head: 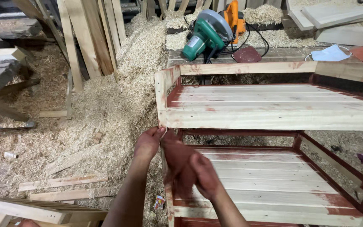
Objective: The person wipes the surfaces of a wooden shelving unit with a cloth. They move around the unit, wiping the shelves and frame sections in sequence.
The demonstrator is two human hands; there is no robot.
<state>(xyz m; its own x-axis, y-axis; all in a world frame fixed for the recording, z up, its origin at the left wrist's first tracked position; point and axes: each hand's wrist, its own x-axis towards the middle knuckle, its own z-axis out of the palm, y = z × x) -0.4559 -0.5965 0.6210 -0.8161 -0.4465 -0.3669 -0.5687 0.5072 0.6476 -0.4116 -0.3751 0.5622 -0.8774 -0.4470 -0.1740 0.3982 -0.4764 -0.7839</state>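
Here I look down on a two-shelf wooden rack (274,113), red-stained at its joints, standing in sawdust (101,105). My left hand (148,143) pinches its front left post. My right hand (204,174) presses a reddish sandpaper sheet (176,162) against that post, fingers closed on it. A green saw (204,35) sits behind.

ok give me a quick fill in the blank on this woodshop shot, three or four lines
1. The left hand grips the corner post of the wooden ____.
2. The right hand presses a reddish sheet of ____ against that post.
3. The circular saw behind the frame has a ____ body.
4. The floor is covered in wood ____.

Missing words: rack; sandpaper; green; shavings
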